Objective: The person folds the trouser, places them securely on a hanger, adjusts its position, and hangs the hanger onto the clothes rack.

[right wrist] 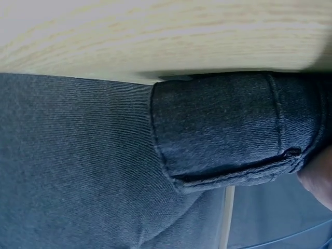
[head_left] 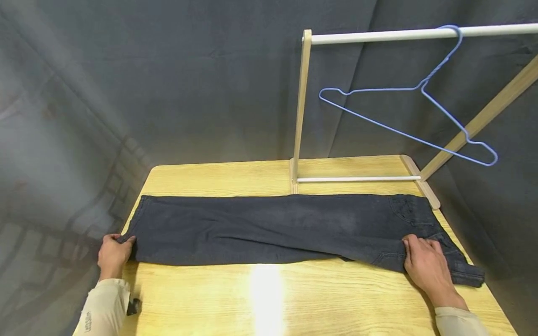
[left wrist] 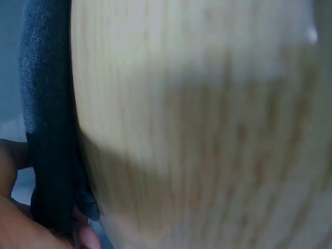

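Observation:
A pair of dark jeans (head_left: 260, 224) lies folded lengthwise across the table, hems to the left and waist to the right. At the near corner of the hem end, my left hand (head_left: 113, 255) pinches the cloth; the left wrist view shows thumb and fingers around the dark edge (left wrist: 49, 104). My right hand (head_left: 426, 266) grips the near side close to the waist, its fingers bent into the denim. A stitched pocket section (right wrist: 218, 129) fills the middle of the right wrist view, with only a bit of the right hand (right wrist: 319, 176) showing. Wrinkles run through the middle of the legs.
A clothes rack with a wooden post (head_left: 301, 107) and white top bar (head_left: 378, 36) stands at the back right. From the bar hangs a blue wire hanger (head_left: 378, 123). Grey cloth (head_left: 210, 84) surrounds the wooden table (head_left: 201, 298). A small black object (head_left: 133, 306) is beside the left sleeve.

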The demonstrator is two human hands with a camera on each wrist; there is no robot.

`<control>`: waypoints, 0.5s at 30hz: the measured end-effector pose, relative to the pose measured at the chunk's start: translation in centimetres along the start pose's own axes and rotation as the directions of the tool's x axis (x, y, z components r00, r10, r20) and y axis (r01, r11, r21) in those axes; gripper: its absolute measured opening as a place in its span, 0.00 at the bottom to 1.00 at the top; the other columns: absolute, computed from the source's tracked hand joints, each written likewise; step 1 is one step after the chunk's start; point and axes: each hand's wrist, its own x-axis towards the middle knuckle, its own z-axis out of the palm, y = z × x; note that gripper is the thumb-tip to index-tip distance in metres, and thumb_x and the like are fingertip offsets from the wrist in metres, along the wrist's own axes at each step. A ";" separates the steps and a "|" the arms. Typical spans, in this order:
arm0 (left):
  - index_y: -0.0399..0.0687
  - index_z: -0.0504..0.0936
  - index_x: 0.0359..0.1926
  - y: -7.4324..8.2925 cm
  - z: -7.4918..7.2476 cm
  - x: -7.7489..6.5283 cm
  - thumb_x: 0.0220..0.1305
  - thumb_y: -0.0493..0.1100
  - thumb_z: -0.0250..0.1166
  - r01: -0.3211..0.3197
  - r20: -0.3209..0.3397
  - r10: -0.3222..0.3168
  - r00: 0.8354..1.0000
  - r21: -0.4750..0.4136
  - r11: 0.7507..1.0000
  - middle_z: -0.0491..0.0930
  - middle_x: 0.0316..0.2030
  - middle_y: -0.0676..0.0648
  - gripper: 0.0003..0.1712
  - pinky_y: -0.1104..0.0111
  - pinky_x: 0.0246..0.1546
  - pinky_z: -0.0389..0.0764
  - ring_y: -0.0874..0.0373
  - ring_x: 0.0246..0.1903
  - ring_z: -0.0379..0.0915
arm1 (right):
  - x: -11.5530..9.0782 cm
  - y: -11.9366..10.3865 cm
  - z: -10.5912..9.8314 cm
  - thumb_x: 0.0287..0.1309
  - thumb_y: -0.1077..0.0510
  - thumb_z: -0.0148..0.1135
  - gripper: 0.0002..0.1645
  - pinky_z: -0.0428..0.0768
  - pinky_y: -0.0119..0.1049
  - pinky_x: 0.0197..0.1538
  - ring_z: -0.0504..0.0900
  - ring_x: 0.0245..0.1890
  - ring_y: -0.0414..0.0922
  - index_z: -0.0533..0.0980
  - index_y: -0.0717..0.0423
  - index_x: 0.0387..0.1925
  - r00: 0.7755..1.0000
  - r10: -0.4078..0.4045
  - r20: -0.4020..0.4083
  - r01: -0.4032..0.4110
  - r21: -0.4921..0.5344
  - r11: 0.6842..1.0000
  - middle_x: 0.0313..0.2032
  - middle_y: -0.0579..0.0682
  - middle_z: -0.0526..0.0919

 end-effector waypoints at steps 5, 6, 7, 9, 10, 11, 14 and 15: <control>0.28 0.65 0.61 0.2 0.6 -0.2 0.71 0.45 0.54 -0.210 0.002 0.211 0.978 0.114 0.971 0.70 0.56 0.19 0.27 0.38 0.57 0.63 0.22 0.55 0.66 | 0.0 0.2 -1.0 0.72 0.45 0.53 0.25 0.62 0.58 0.56 0.78 0.45 0.67 0.74 0.64 0.51 0.985 0.052 0.163 -0.061 0.053 0.997 0.45 0.68 0.82; 0.28 0.65 0.58 0.1 0.7 -0.2 0.70 0.43 0.54 -0.258 -0.003 0.261 0.965 0.130 0.957 0.72 0.53 0.19 0.24 0.39 0.54 0.66 0.23 0.53 0.68 | -0.1 0.2 -1.1 0.71 0.42 0.54 0.28 0.62 0.58 0.56 0.78 0.47 0.68 0.75 0.64 0.53 0.981 0.052 0.188 -0.063 0.050 0.997 0.48 0.68 0.82; 0.29 0.65 0.56 0.1 0.7 -0.3 0.70 0.41 0.53 -0.296 -0.006 0.300 0.954 0.141 0.945 0.73 0.50 0.19 0.21 0.39 0.52 0.68 0.23 0.51 0.69 | 0.0 0.3 -1.3 0.70 0.41 0.55 0.30 0.62 0.59 0.56 0.78 0.48 0.68 0.75 0.64 0.54 0.977 0.050 0.210 -0.062 0.050 0.997 0.49 0.68 0.82; 0.32 0.65 0.52 0.0 0.8 -0.6 0.70 0.39 0.52 -0.336 -0.011 0.341 0.940 0.145 0.931 0.74 0.47 0.20 0.15 0.39 0.47 0.69 0.23 0.49 0.70 | 0.0 0.4 -1.5 0.69 0.39 0.57 0.30 0.65 0.59 0.55 0.79 0.47 0.66 0.77 0.63 0.52 0.972 0.036 0.234 -0.048 0.046 0.998 0.48 0.66 0.83; 0.32 0.65 0.51 -0.1 0.8 -0.7 0.70 0.38 0.52 -0.339 -0.014 0.345 0.939 0.145 0.929 0.74 0.46 0.20 0.14 0.39 0.46 0.69 0.23 0.48 0.70 | 0.0 0.4 -1.6 0.68 0.40 0.57 0.28 0.66 0.58 0.53 0.80 0.46 0.64 0.78 0.61 0.49 0.972 0.023 0.233 -0.034 0.043 0.998 0.45 0.64 0.84; 0.33 0.65 0.50 -0.2 0.8 -0.8 0.70 0.38 0.52 -0.338 -0.021 0.344 0.939 0.147 0.930 0.74 0.46 0.20 0.14 0.39 0.46 0.69 0.23 0.48 0.71 | 0.0 0.5 -1.8 0.68 0.41 0.58 0.24 0.68 0.57 0.52 0.82 0.42 0.61 0.79 0.59 0.46 0.974 0.001 0.228 -0.011 0.041 0.999 0.40 0.60 0.86; 0.32 0.65 0.51 -0.7 0.6 -1.2 0.71 0.39 0.51 -0.308 -0.032 0.314 0.949 0.128 0.943 0.73 0.48 0.20 0.14 0.38 0.48 0.68 0.23 0.50 0.70 | 0.0 0.9 -2.1 0.66 0.48 0.63 0.10 0.70 0.49 0.46 0.83 0.30 0.48 0.76 0.48 0.33 0.980 -0.105 0.170 0.103 0.022 0.994 0.24 0.41 0.81; 0.32 0.65 0.53 -0.9 0.5 -1.3 0.72 0.40 0.51 -0.293 -0.031 0.298 0.954 0.117 0.949 0.73 0.49 0.20 0.16 0.38 0.49 0.67 0.22 0.51 0.69 | 0.0 1.0 -2.1 0.64 0.50 0.65 0.10 0.71 0.47 0.43 0.81 0.26 0.43 0.74 0.45 0.30 0.979 -0.155 0.133 0.155 0.011 0.988 0.20 0.36 0.77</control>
